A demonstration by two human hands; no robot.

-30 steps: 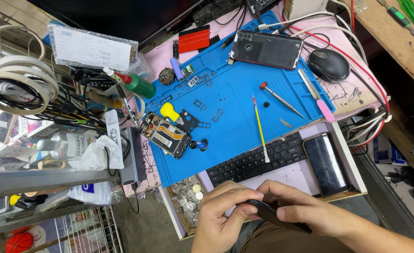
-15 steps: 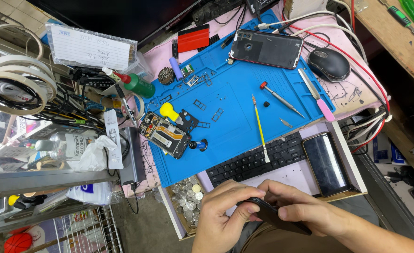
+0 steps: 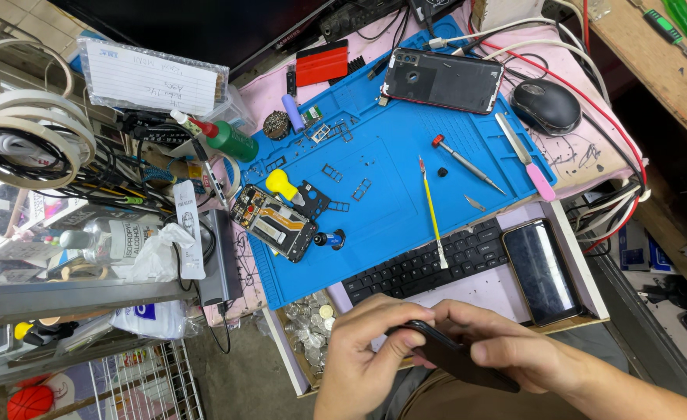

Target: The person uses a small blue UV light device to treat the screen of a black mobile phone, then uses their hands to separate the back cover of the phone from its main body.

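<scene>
Black and slim, a phone-shaped device [image 3: 456, 356] sits at the lower centre of the frame, held edge-on between both hands just below the bench edge. The left hand [image 3: 363, 365] is closed on its near end, thumb and forefinger pinching the corner. The right hand [image 3: 506, 350] is closed over the top edge, fingers curled along the body. This two-point grip appears intended to steady the device while the fingertips work at its end; the exact contact point is hidden by the fingers.

Blue silicone repair mat [image 3: 405, 194] covers the centre of the bench. On it lie:
- an opened phone chassis [image 3: 273, 223] at the left edge, internals exposed;
- a yellow-handled tool [image 3: 431, 210] near the middle, lying lengthwise;
- a red-capped screwdriver [image 3: 468, 162] to its right;
- a phone back cover [image 3: 442, 80] at the upper edge, face down.

Small metal parts are spread apart over the mat, probably to keep them separate.

Below the mat, a black keyboard [image 3: 429, 260] and a dark-screened phone [image 3: 541, 271] rest in a shallow tray [image 3: 588, 272]. A black mouse [image 3: 545, 105] sits at the upper right. A green bottle [image 3: 223, 136] and rolls of tape [image 3: 17, 136] occupy the upper left, above a cluttered metal shelf [image 3: 71, 292]. A wooden bench [image 3: 662, 54] crosses the upper right corner. Cables run along the right side.
</scene>
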